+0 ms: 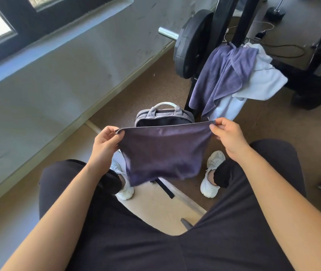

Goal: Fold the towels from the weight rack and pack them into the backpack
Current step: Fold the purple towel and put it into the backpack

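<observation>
The left hand (105, 143) and right hand (229, 136) each pinch a top corner of a dark purple cloth towel (161, 153), held hanging above the knees. Beyond it stands an open grey fabric backpack (163, 116); far right, a purple towel (222, 79) and a white towel (261, 83) drape the black metal weight rack (241, 20).

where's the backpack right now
In the head view, the backpack stands open on the floor at centre, just behind the purple towel held up by both hands, left of the weight rack's base.
</observation>
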The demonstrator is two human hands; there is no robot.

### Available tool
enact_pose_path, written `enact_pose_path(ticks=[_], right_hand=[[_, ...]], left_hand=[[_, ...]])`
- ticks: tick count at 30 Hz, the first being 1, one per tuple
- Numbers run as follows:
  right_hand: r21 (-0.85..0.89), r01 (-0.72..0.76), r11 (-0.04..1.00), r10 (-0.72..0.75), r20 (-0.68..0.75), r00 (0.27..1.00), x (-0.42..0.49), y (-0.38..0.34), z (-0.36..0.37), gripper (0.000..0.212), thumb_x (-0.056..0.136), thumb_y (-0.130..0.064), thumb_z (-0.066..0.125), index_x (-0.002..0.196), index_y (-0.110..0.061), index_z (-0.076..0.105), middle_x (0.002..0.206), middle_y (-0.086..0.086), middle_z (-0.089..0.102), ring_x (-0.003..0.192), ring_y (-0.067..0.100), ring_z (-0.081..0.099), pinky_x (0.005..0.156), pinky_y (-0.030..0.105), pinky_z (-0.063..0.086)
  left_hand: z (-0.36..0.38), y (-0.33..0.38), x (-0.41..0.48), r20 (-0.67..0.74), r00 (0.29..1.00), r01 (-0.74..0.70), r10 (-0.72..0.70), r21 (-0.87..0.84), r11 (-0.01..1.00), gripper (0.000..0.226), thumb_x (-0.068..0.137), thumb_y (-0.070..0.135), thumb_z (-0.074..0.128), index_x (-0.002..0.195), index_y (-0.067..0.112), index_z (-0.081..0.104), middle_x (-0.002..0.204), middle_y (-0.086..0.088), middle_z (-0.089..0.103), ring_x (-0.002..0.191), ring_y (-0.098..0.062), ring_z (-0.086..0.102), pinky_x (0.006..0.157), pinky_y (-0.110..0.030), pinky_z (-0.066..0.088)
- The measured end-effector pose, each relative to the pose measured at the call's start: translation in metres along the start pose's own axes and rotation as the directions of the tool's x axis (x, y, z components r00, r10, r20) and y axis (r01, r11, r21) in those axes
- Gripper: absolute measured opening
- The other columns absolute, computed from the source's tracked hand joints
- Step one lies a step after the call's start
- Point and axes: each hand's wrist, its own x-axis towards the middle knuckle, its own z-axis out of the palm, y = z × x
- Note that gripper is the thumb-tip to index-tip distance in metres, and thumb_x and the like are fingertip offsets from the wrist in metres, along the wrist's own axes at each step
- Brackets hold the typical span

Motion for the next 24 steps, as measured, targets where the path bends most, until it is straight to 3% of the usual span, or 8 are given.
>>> enact_pose_path(ticks=[4, 7, 10, 12, 14, 18, 21, 24], right_hand=[[-0.035, -0.021, 0.999, 0.021, -0.014, 1.0, 0.001, 0.003, 0.002, 0.014, 0.099, -0.013, 0.061, 0.111, -0.007, 0.066, 0.107, 0.01, 0.073, 0.102, 0.02, 0.068, 0.09, 0.036, 0.057], [-0.066, 0.035, 0.997, -0.038, -0.049, 0.998, -0.004, -0.001, 0.006, 0.014, 0.096, -0.015, 0.066, 0.105, -0.004, 0.067, 0.091, 0.006, 0.071, 0.081, 0.013, 0.065, 0.071, 0.026, 0.055], [-0.025, 0.067, 0.997, -0.069, -0.079, 0.995, -0.009, -0.006, 0.012, 0.01, 0.094, -0.014, 0.069, 0.092, -0.004, 0.066, 0.078, 0.009, 0.063, 0.063, 0.012, 0.056, 0.052, 0.022, 0.05], [0.031, 0.071, 0.997, -0.067, -0.101, 0.993, -0.014, -0.011, 0.017, 0.013, 0.093, -0.012, 0.07, 0.083, -0.008, 0.063, 0.07, 0.008, 0.06, 0.051, 0.011, 0.052, 0.043, 0.022, 0.047], [0.088, 0.064, 0.994, -0.054, -0.108, 0.993, -0.019, -0.015, 0.024, 0.017, 0.092, -0.009, 0.07, 0.078, -0.011, 0.06, 0.057, -0.002, 0.057, 0.043, 0.009, 0.048, 0.04, 0.023, 0.044], [0.159, 0.045, 0.986, -0.047, 0.006, 0.999, -0.035, -0.021, 0.045, 0.02, 0.09, -0.007, 0.072, 0.076, -0.012, 0.059, 0.055, -0.005, 0.055, 0.043, 0.01, 0.048, 0.041, 0.024, 0.043], [0.17, 0.054, 0.984, -0.082, 0.16, 0.984, -0.048, -0.023, 0.062, 0.014, 0.089, -0.007, 0.073, 0.079, -0.01, 0.063, 0.06, 0.0, 0.059, 0.05, 0.013, 0.053, 0.047, 0.027, 0.049], [0.135, 0.078, 0.988, -0.114, 0.276, 0.954, -0.058, -0.025, 0.075, 0.01, 0.091, -0.002, 0.07, 0.085, -0.007, 0.064, 0.066, 0.009, 0.061, 0.053, 0.013, 0.056, 0.05, 0.025, 0.053]], left_hand=[[0.001, 0.001, 0.0, -0.051, 0.999, 0.017, -0.016, 0.015, 1.0, 0.023, 0.101, 0.009, 0.063, 0.083, 0.02, 0.056, 0.075, 0.004, 0.065, 0.065, -0.009, 0.062, 0.062, -0.027, 0.055], [0.004, 0.002, -0.001, -0.106, 0.994, 0.023, -0.021, 0.012, 1.0, 0.025, 0.1, 0.013, 0.067, 0.079, 0.02, 0.056, 0.07, 0.005, 0.062, 0.062, -0.008, 0.059, 0.055, -0.027, 0.053], [0.006, 0.003, -0.001, -0.143, 0.989, 0.043, -0.045, -0.019, 0.999, 0.03, 0.098, 0.023, 0.07, 0.074, 0.023, 0.053, 0.063, 0.007, 0.055, 0.053, -0.008, 0.051, 0.048, -0.023, 0.04], [0.006, 0.004, -0.001, -0.141, 0.988, 0.065, -0.07, -0.036, 0.997, 0.032, 0.095, 0.033, 0.074, 0.073, 0.025, 0.052, 0.064, 0.003, 0.049, 0.053, -0.012, 0.042, 0.048, -0.026, 0.03], [0.01, 0.005, -0.003, -0.125, 0.987, 0.094, -0.101, -0.061, 0.994, 0.031, 0.095, 0.034, 0.074, 0.075, 0.024, 0.052, 0.066, 0.003, 0.048, 0.052, -0.011, 0.042, 0.046, -0.024, 0.03], [0.032, 0.004, -0.011, 0.001, 0.991, 0.136, -0.137, -0.08, 0.987, 0.028, 0.098, 0.021, 0.069, 0.075, 0.021, 0.052, 0.069, 0.004, 0.057, 0.057, -0.011, 0.052, 0.051, -0.024, 0.045], [0.048, 0.0, -0.017, 0.135, 0.983, 0.135, -0.128, -0.043, 0.99, 0.021, 0.092, 0.02, 0.073, 0.078, 0.018, 0.059, 0.077, -0.009, 0.056, 0.063, -0.019, 0.052, 0.055, -0.028, 0.05], [0.065, -0.004, -0.022, 0.208, 0.97, 0.128, -0.13, 0.021, 0.992, 0.022, 0.092, 0.013, 0.074, 0.08, 0.014, 0.056, 0.068, -0.006, 0.058, 0.057, -0.017, 0.058, 0.058, -0.027, 0.055]])
